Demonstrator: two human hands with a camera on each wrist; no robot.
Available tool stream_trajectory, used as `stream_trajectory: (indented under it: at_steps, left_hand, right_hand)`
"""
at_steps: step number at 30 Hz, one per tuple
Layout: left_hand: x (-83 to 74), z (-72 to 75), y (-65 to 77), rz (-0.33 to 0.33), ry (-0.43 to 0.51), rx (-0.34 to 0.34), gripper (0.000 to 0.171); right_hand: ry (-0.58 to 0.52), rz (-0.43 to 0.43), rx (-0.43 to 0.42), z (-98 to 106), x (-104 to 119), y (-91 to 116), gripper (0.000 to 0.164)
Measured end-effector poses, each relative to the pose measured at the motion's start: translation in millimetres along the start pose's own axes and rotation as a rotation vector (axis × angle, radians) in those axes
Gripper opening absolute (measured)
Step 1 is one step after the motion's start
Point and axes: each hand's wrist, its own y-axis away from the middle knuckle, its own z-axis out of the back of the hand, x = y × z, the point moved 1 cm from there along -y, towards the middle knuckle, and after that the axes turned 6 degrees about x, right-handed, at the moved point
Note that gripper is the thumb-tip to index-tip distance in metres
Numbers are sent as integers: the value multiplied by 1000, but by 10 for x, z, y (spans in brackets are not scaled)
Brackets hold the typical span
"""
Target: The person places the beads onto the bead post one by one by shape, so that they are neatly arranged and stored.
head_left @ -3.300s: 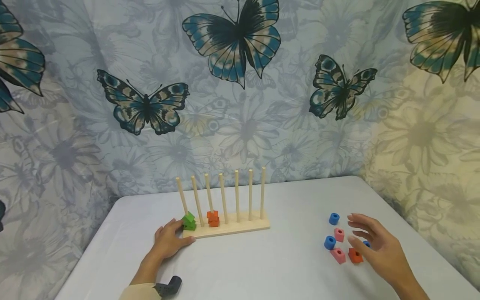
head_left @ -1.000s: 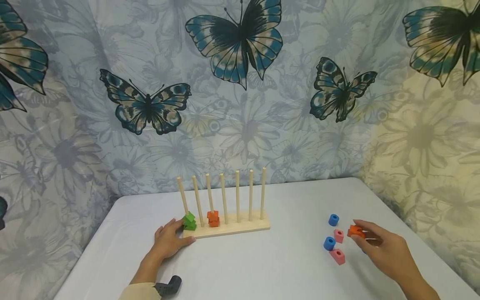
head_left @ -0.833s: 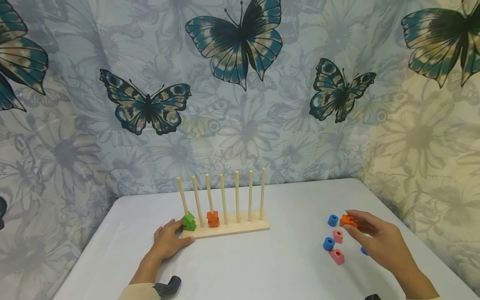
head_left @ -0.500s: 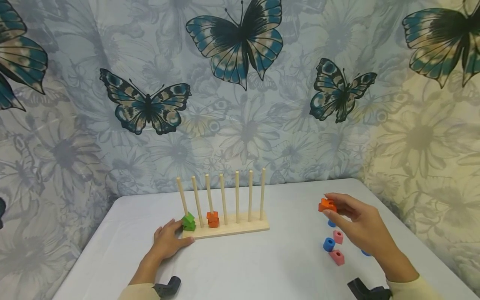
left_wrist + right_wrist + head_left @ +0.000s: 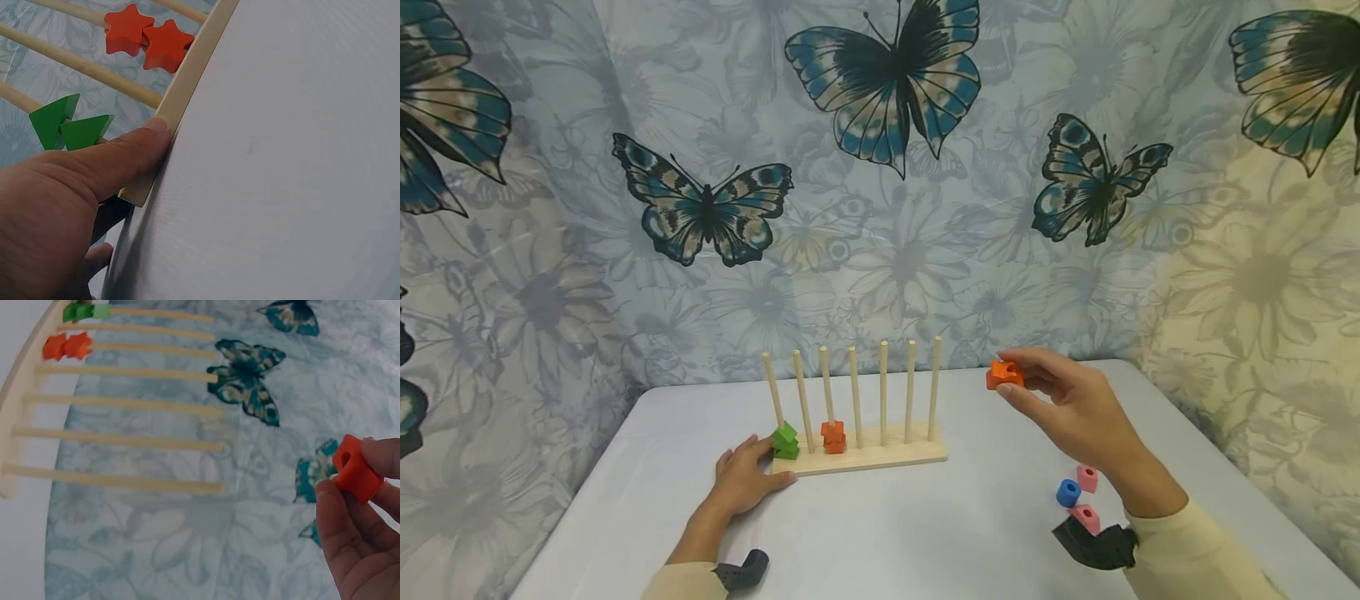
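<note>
My right hand [image 5: 1067, 404] pinches an orange star bead [image 5: 1004, 375] between thumb and fingertips, raised above the table to the right of the wooden peg rack [image 5: 880, 457]. In the right wrist view the bead's hole faces the row of pegs. My left hand [image 5: 747, 479] grips the left end of the rack's base, its thumb [image 5: 134, 153] along the front edge. Two green triangle beads [image 5: 786, 442] sit on the leftmost peg. On the third peg are two orange star beads [image 5: 833, 437]; the other pegs are bare.
On the white table [image 5: 880, 542] at the right lie a blue cylinder bead [image 5: 1068, 492] and two pink beads [image 5: 1087, 477], near the black strap [image 5: 1097, 543] on the right wrist. A butterfly-printed cloth [image 5: 895, 275] hangs behind the table.
My right hand has picked up the orange star bead from the loose pieces and carried it up and left towards the rack. The left hand has stayed at the rack's end.
</note>
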Motion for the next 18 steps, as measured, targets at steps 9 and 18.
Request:
stream_trajectory:
  at_steps: [9, 18]
  left_hand:
    - [-18, 14, 4, -7, -3, 3, 79]
    - [-15, 7, 6, 2, -9, -1, 79]
  right_hand:
    - [-66, 50, 34, -172, 67, -354, 39]
    - [-191, 80, 30, -414, 113, -655, 35]
